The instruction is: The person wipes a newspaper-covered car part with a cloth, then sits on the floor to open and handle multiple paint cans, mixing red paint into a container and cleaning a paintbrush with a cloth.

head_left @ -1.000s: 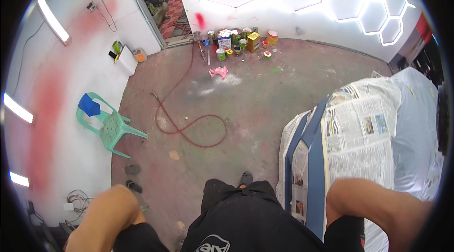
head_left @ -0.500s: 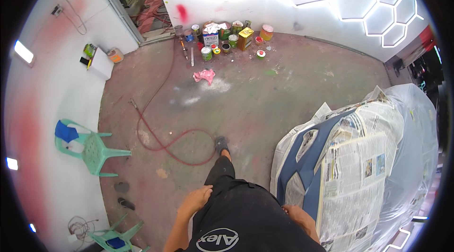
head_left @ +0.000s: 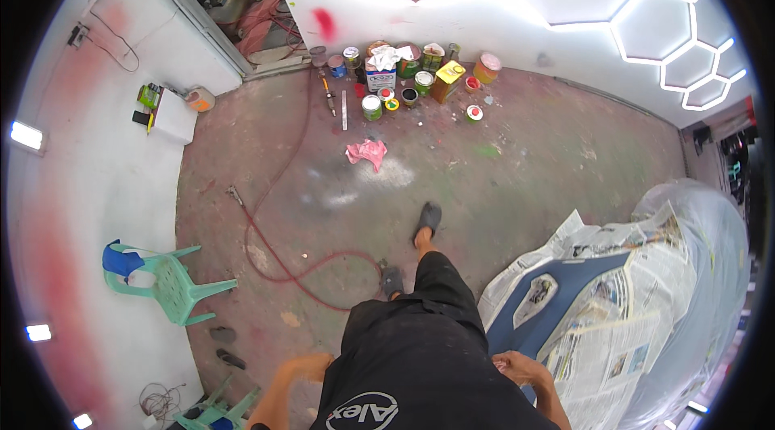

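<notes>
My left hand (head_left: pixel 310 366) hangs beside my left hip, slightly blurred, its fingers partly hidden by the black shirt (head_left: pixel 420 357). On the other side, my right hand (head_left: pixel 518 367) is closed with curled fingers near the shirt's edge. Whatever it may hold is too small to make out. Close to that hand stands a car body part (head_left: pixel 557 293) with a blue-grey surface, masked with newspaper (head_left: pixel 622 349) and clear plastic sheeting (head_left: pixel 714 268).
A red air hose (head_left: pixel 278 272) loops over the floor by my left foot. Ahead are paint cans (head_left: pixel 371 109), a yellow tin (head_left: pixel 446 83), a pink rag (head_left: pixel 367 154) and a spray patch. Green plastic chairs (head_left: pixel 173 289) and sandals (head_left: pixel 231 359) lie left, near a white box (head_left: pixel 172 117).
I have stepped forward, my right foot now ahead of the left. The paint cans and hose sit lower in view. My left hand has moved lower against my hip.
</notes>
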Demonstrator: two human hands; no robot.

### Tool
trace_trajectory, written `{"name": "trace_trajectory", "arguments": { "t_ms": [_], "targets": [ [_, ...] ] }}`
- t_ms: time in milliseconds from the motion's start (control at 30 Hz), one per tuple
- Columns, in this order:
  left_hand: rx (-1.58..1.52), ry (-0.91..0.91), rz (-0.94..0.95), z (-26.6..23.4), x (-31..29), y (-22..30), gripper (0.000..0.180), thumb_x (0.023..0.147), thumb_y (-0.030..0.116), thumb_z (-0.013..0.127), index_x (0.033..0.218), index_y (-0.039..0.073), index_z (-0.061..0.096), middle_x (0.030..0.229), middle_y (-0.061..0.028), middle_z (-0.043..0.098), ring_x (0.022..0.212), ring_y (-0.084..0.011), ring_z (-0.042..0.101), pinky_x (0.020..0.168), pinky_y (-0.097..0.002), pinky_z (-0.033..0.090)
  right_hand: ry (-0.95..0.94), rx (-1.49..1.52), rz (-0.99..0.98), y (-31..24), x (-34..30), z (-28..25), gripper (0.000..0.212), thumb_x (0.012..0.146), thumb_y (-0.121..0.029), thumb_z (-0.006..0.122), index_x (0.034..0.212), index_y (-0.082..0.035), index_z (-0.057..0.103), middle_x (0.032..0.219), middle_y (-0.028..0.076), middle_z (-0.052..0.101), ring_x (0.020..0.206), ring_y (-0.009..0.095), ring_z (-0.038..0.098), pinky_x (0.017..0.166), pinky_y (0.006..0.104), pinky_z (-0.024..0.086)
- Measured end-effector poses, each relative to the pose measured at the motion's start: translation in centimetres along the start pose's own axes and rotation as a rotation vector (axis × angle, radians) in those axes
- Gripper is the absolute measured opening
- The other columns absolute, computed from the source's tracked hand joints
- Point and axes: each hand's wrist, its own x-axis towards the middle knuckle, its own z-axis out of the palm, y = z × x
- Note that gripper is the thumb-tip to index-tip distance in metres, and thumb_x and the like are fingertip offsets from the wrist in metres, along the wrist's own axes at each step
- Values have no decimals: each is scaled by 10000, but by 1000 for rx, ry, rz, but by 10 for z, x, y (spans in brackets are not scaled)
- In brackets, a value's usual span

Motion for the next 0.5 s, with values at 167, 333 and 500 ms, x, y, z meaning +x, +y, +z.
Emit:
{"name": "trace_trajectory", "arguments": {
  "t_ms": [167, 333, 500],
  "targets": [
    [-258, 193, 228, -76, 13, 30, 310, 954, 156, 766, 1213, -13, 789, 1085, -215, 835, 964, -226, 768, 871, -413, 585, 57, 212, 6, -64, 80, -111, 194, 918, -168, 686, 1006, -15, 765, 792, 68, 728, 734, 197, 631, 713, 374, 525],
    [-621, 286, 116, -145, 18, 70, 328, 979, 99, 748, 1273, -44, 777, 1183, -129, 850, 1074, -167, 733, 976, -364, 572, 10, 151, -42, -161, 97, -257, 178, 907, -173, 685, 880, 2, 664, 665, 77, 585, 637, 187, 509, 625, 384, 454],
    [-963, 244, 81, -181, 27, 93, 361, 1013, 66, 713, 1349, -61, 753, 1225, -105, 838, 1141, -158, 713, 1024, -350, 562, -41, -145, -306, -267, 125, -387, 220, 852, -200, 704, 800, 8, 653, 661, 150, 623, 616, 251, 618, 617, 418, 482]
  ]
}}
